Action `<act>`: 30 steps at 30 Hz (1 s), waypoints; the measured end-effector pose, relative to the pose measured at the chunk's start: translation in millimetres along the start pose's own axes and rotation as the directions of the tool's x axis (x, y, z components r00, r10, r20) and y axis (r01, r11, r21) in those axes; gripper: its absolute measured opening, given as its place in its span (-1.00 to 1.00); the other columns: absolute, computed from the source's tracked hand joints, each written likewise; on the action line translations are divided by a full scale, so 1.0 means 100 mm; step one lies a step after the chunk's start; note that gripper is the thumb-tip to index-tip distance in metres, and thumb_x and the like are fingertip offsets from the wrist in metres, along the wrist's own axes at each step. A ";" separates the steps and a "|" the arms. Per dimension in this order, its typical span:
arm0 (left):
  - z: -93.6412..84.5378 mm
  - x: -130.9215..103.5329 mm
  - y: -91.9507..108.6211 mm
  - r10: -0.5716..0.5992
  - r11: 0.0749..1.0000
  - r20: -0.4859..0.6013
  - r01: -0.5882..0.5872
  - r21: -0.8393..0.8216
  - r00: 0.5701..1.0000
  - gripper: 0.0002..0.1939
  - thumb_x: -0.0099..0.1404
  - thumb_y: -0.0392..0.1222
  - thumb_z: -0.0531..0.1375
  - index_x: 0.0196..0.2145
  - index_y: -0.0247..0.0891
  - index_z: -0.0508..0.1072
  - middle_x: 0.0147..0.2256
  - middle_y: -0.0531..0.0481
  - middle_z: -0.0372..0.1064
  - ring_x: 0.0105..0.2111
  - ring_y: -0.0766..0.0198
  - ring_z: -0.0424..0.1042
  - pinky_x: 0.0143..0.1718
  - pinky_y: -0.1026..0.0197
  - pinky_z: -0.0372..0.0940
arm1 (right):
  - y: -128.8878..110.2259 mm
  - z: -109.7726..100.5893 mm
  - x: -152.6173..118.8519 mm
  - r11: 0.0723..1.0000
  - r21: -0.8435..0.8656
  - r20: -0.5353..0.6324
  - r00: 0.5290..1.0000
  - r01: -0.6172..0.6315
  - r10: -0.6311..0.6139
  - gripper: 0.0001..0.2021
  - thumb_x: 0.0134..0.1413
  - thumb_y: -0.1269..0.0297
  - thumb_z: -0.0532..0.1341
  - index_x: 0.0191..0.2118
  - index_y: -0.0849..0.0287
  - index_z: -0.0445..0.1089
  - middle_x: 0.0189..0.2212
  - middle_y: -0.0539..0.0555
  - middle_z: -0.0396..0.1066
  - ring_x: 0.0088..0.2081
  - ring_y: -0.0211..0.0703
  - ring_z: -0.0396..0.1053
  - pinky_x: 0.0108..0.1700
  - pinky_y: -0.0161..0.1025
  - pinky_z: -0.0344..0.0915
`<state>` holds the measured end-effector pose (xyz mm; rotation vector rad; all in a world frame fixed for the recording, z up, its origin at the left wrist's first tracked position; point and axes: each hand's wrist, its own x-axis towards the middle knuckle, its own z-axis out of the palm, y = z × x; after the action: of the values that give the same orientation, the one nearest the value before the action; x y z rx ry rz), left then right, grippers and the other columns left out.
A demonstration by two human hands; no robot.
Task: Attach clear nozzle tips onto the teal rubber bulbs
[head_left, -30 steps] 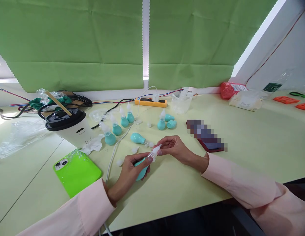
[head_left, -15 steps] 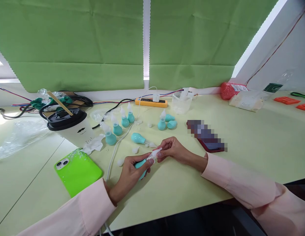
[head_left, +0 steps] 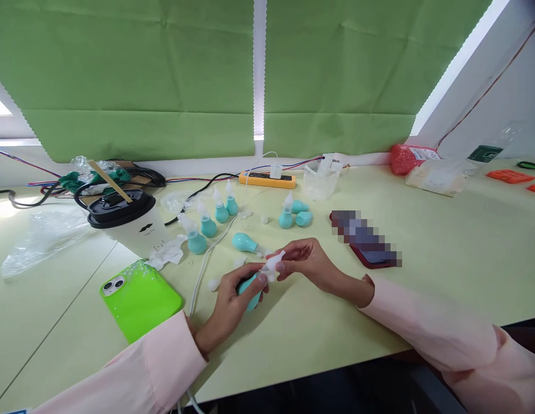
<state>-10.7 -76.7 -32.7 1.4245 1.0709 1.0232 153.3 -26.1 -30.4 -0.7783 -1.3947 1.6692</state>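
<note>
My left hand is wrapped round a teal bulb near the table's front edge. At the bulb's upper end, a white translucent tip is pinched between the thumb and fingers of my right hand. Just behind my hands lies another teal bulb with a clear nozzle, on its side. Several upright teal bulbs with clear tips stand in a slanting row to the left. One more upright bulb is at the back, beside two bare teal bulbs lying down.
A green phone and a lidded cup are on the left. A white cable crosses the table. Behind are an orange power strip and a clear tub. A dark phone lies right of my hands.
The white tip between my hands now points more upward, and less clear nozzle shows below it. My right hand has shifted slightly right. The whole view has moved a little.
</note>
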 end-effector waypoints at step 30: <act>-0.43 0.32 -0.08 0.120 0.201 0.074 -0.098 0.975 0.990 -0.76 0.12 -0.18 -0.02 -0.34 -0.25 0.41 -0.39 -0.07 0.34 -0.28 0.11 0.24 -0.46 0.22 0.13 | -0.12 -0.42 0.21 -0.166 -0.916 0.346 0.513 0.364 -0.785 -0.80 -0.04 0.31 0.12 -0.21 0.08 0.27 -0.10 0.14 0.23 -0.09 -0.05 0.19 -0.13 -0.06 0.20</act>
<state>-45.3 -35.4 -34.8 2.5609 1.8173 0.2898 181.1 13.2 -26.7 -0.7283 -2.0093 -0.4038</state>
